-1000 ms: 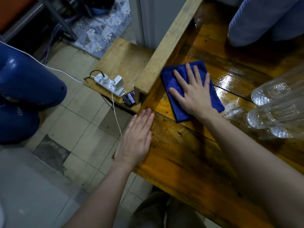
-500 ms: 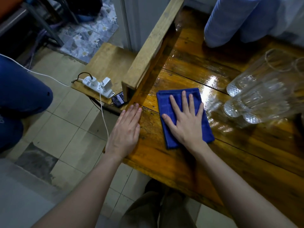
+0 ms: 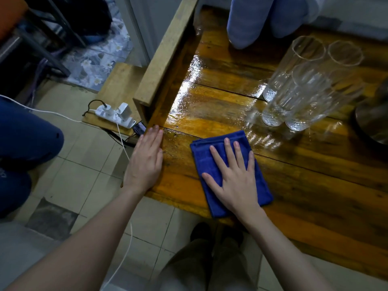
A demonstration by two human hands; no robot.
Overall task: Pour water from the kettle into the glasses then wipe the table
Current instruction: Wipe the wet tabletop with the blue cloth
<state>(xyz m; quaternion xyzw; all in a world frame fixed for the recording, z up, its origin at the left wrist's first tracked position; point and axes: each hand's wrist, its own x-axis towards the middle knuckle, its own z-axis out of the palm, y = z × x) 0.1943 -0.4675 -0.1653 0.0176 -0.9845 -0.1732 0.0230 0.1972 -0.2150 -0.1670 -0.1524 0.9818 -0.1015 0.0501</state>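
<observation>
Right hand [image 3: 235, 181] flat on blue cloth [image 3: 210, 164], long axis running away, left hand [image 3: 144, 162] flat on table [image 3: 315, 185] edge

near edge: right hand [image 3: 235, 181] flat on the blue cloth [image 3: 212, 164], which sits close to the front rim of the table [image 3: 304, 185]; bare wood on both sides of it

left edge: left hand [image 3: 144, 162] lies flat along the table's left edge, so that side is taken

far left: raised wooden rail [image 3: 165, 53] runs along that side like a wall

middle: wet shiny planks, open between cloth and rail

right of middle: cluster of tall glasses [image 3: 302, 85] standing packed together, just beyond the cloth

far right: metal kettle [image 3: 373, 120] at the frame edge, near the glasses

back: blue-sleeved arms [image 3: 247, 24] resting on the far end
</observation>
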